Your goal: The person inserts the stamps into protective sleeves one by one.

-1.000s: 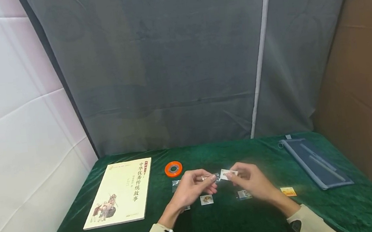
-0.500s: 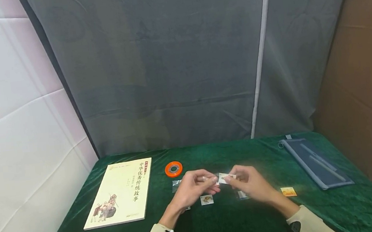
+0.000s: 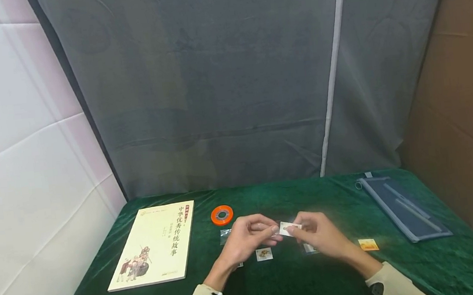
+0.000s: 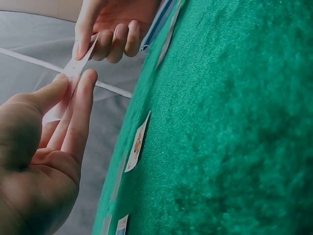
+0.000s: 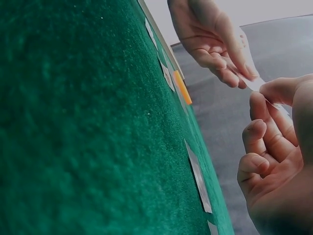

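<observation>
Above the green cloth, the right hand (image 3: pixel 323 235) pinches a small white stamp-like card (image 3: pixel 286 228) between thumb and fingers. Facing it, the left hand (image 3: pixel 245 239) pinches a clear plastic sleeve (image 4: pixel 55 110) between thumb and forefinger. Card and sleeve meet between the two hands; in the left wrist view the card's end overlaps the sleeve, and how far it sits inside I cannot tell. The right hand's other fingers are curled in the right wrist view. Below the hands, a picture card (image 3: pixel 264 254) lies on the cloth.
A cream book (image 3: pixel 152 246) lies at the left, an orange ring-shaped roll (image 3: pixel 222 215) behind the left hand, with a clear sleeve (image 3: pixel 225 235) nearby. A yellow card (image 3: pixel 368 244) and a blue zip pouch (image 3: pixel 405 207) are at the right. Another card (image 3: pixel 310 248) is partly under the right hand.
The right hand has moved slightly left with the white card, closing the gap to the sleeve in the left hand. The left hand has barely moved.
</observation>
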